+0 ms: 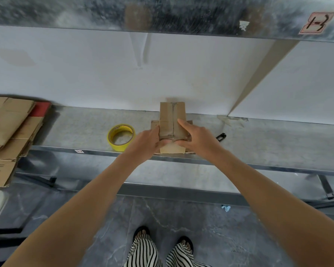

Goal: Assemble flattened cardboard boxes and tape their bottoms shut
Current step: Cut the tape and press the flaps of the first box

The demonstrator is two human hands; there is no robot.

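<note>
A small brown cardboard box stands on the metal shelf, its two bottom flaps folded together with a seam down the middle. My left hand grips the box's left near corner, thumb on the flap. My right hand holds the right side, its forefinger stretched along the right flap beside the seam and its thumb curled under the near edge. A yellow tape roll lies flat on the shelf just left of my left hand. A stack of flattened cardboard boxes lies at the far left.
A black marker or knife lies on the shelf behind my right wrist. A white wall backs the shelf, and another metal shelf hangs overhead. Below are the shelf's front rail, a grey floor and my feet.
</note>
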